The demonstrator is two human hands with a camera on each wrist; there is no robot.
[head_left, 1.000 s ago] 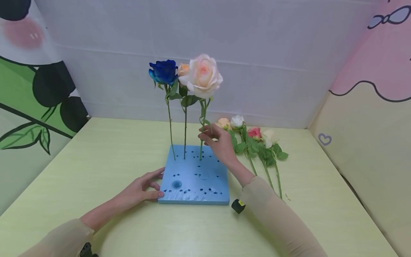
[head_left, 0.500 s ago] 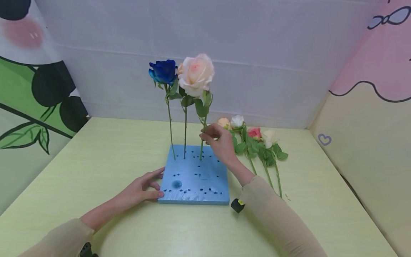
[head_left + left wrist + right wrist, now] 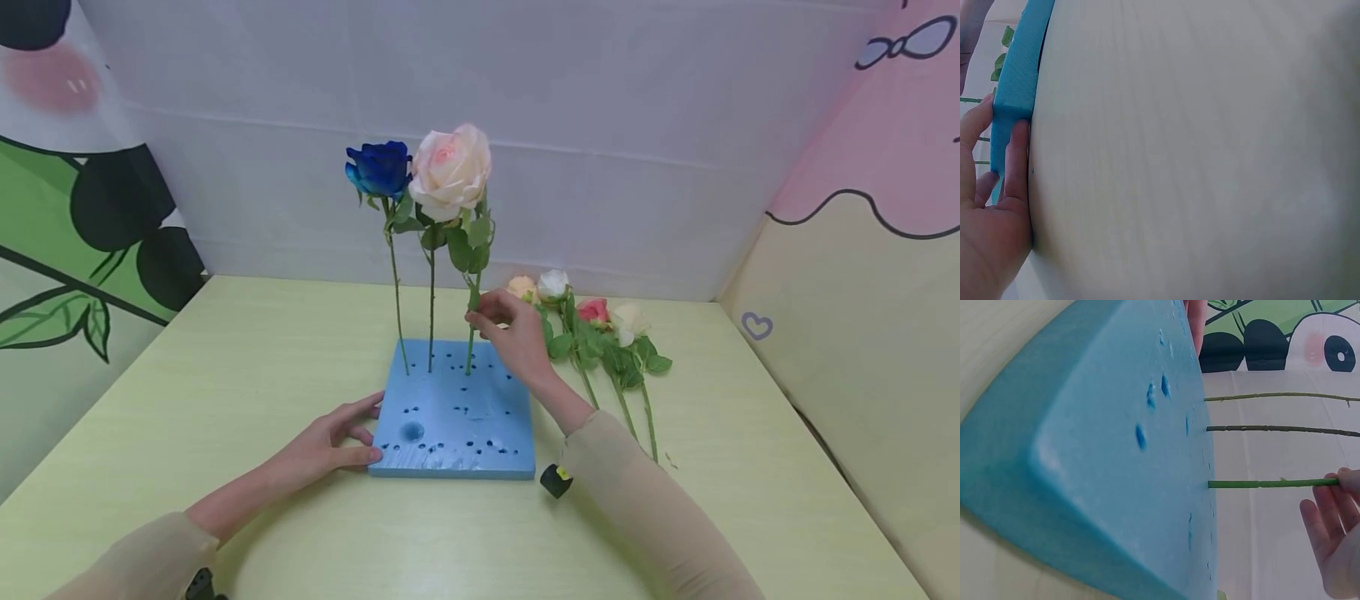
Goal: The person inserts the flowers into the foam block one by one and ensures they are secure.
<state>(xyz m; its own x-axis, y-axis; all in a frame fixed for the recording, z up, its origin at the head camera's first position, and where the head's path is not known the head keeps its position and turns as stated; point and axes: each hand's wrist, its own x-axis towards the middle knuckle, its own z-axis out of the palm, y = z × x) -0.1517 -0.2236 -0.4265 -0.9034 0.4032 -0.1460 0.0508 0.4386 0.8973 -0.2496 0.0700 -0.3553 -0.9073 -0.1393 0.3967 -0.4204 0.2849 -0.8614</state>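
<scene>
Pale pink fabric-like rose (image 3: 450, 171): upright, its green stem (image 3: 1266, 484) meeting the far part of the square blue foam-like block (image 3: 435, 421) on the pale yellow worktop (image 3: 300, 350).
Right hand (image 3: 517, 333): the nearer one, to the right of that stem; its grip is narrow, thumb and fingertips pinching the stem above the block.
Stem axis: near vertical, the bloom leaning left before a dark brown stem (image 3: 432, 308).
Left hand (image 3: 341, 437): spread, fingers against the block's left edge, well below the rose.
Beside: deep blue rose (image 3: 378, 167), standing leftmost.
Writing: no brand or label readable; the wall bears drawings, including a heart outline (image 3: 757, 326).
</scene>
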